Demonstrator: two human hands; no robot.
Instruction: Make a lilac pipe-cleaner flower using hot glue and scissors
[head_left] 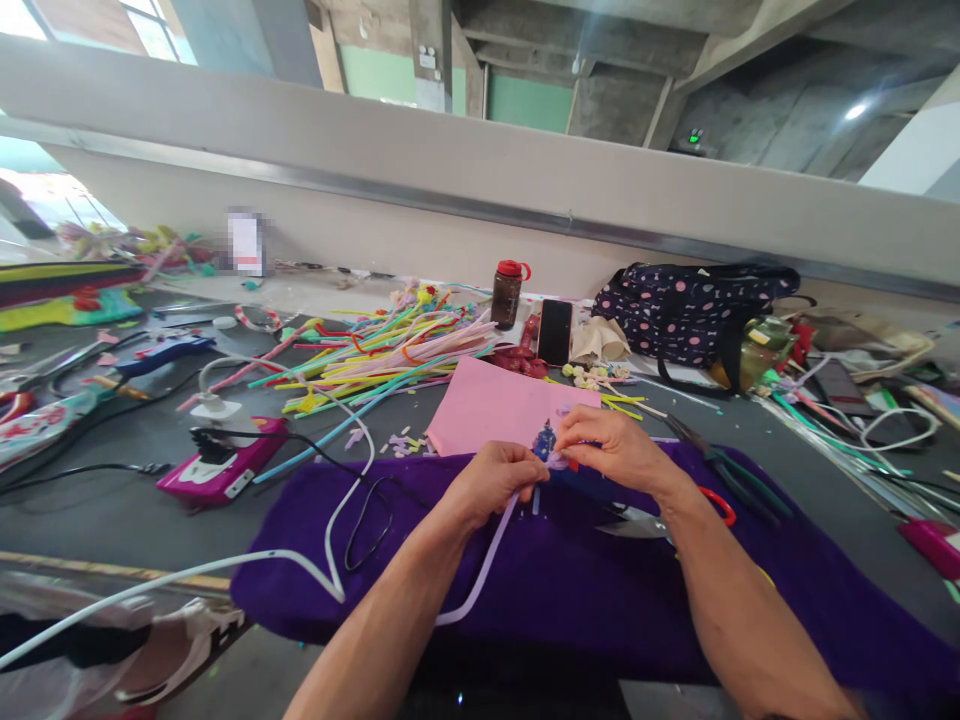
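My left hand (499, 480) is closed in a pinch on a lavender pipe cleaner (491, 565), whose long tail hangs down over the purple cloth (577, 590). My right hand (611, 447) pinches a small lavender bunch (556, 460) at the fingertips, close against the left fingers. Part of that bunch is hidden by the fingers. Just behind it shows a small dark blue object (545, 438) whose kind I cannot make out. Scissors (637, 525) with red handles lie on the cloth, partly under my right forearm. Green-handled pliers (739, 475) rest to the right.
A pink sheet (487, 400) lies beyond my hands, near a heap of coloured pipe cleaners (397, 345). Farther back stand a red-capped bottle (508, 295), a phone (555, 333) and a patterned bag (667, 310). A magenta power strip (221, 470) with cables sits left.
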